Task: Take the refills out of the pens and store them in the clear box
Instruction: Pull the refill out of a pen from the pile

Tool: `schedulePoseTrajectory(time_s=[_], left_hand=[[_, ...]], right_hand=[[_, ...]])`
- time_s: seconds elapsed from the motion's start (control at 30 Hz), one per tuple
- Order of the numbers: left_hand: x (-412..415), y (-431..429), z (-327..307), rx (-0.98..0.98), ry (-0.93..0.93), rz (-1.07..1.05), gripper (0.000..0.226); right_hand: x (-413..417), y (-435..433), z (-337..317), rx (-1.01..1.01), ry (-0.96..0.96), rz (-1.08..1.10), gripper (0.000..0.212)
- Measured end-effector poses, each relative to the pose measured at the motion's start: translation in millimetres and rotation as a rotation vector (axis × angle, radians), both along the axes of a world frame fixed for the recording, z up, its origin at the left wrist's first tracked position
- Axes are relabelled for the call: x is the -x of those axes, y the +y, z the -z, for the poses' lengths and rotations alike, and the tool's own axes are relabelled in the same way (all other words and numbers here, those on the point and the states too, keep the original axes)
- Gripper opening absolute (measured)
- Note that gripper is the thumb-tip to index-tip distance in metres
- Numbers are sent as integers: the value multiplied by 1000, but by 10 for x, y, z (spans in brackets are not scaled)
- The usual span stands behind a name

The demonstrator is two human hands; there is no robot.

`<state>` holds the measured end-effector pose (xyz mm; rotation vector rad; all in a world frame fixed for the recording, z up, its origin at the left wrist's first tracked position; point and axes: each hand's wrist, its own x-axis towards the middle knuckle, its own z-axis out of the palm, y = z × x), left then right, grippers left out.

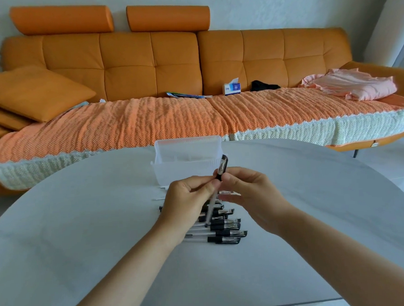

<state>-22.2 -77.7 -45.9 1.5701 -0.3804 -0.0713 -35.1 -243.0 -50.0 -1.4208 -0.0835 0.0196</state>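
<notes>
A person's left hand (184,200) and right hand (250,192) each pinch one tilted, black-tipped pen (222,167), with the clear box (185,167) just beyond the fingertips and more pens (226,233) lying beneath both wrists.

Nothing legible shows anywhere. The small white-and-blue cardboard tissue box (232,88), far beyond the right hand (252,197) on the orange sofa (144,62), carries a blue printed mark on its front face, too small and blurred to read. The clear-and-black plastic pens (226,233) lying just below that hand show no readable print.
</notes>
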Motion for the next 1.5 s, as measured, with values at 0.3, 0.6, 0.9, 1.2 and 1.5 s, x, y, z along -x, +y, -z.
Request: schedulePoseTrajectory(time_s=[0.3,0.6,0.9,1.2,1.5], left_hand=[[-91,238,-59,-485,-551,-182,15],[-192,261,59,-1041,-556,117,25],[-242,362,85,-699,-421,146,20],[-322,452,204,-943,-403,-19,13],[-315,186,269,-915,-422,-14,16]], right_hand=[[-46,-95,-145,694,-182,22,14],[-24,-12,8,1349,-347,-188,29],[-42,-33,-91,1426,-497,-89,28],[-98,-196,62,1289,-148,-85,15],[-155,-442,222,1224,222,163,23]])
